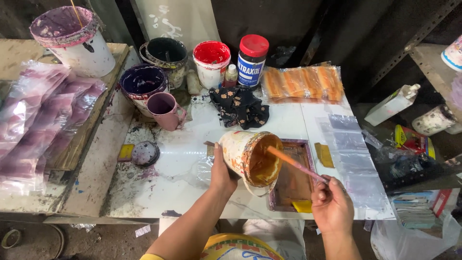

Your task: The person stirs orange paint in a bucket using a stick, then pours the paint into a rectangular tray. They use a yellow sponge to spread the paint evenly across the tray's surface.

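My left hand [222, 172] grips a paint-stained tub [240, 151], tipped on its side with its mouth facing right. The inside is coated in orange-brown ink. My right hand [331, 204] holds a thin stick [294, 164] whose far end reaches into the tub's mouth. Below the tub lies a small purple-framed printing screen [304, 147] smeared with orange ink, and a yellow squeegee [303, 206] rests at its near edge.
On the white table [168, 183] stand a mauve mug [165, 110], a dark purple ink tub [143, 83], a black tub [166, 52], a red tub [211, 56], a red-lidded jar [252, 58] and a dark cloth [240, 107]. Clear bags [351, 159] lie right; printed bags [38, 115] are stacked left.
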